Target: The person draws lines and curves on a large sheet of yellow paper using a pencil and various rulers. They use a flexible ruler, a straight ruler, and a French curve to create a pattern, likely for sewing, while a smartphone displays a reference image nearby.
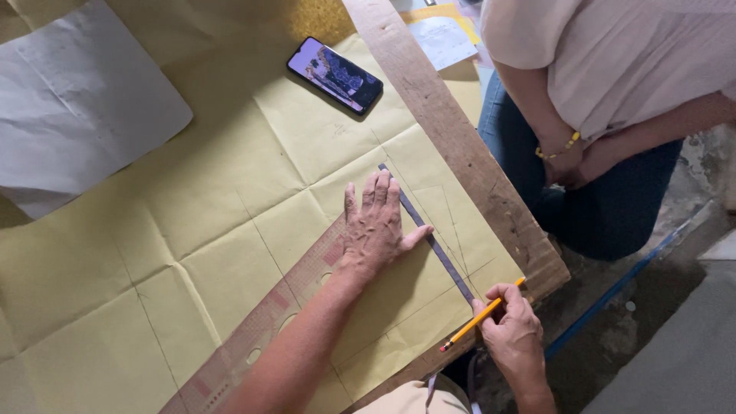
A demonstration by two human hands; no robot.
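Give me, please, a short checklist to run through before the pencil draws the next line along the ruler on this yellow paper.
1. Ruler held down: ok. The left hand lies flat, pressing the dark straight ruler onto the yellow paper.
2. Pencil gripped: ok. The right hand holds the yellow pencil, its upper end by the ruler's lower end.
3. Pencil tip on the paper: cannot tell. The hand hides the contact.
4. Paper flat: not ok. Fold creases cross the sheet.
5. Drawing path clear: ok. The phone lies far up the sheet; the wide patterned ruler lies under the left forearm.
6. Other person clear: ok. They kneel beyond the wooden table edge.
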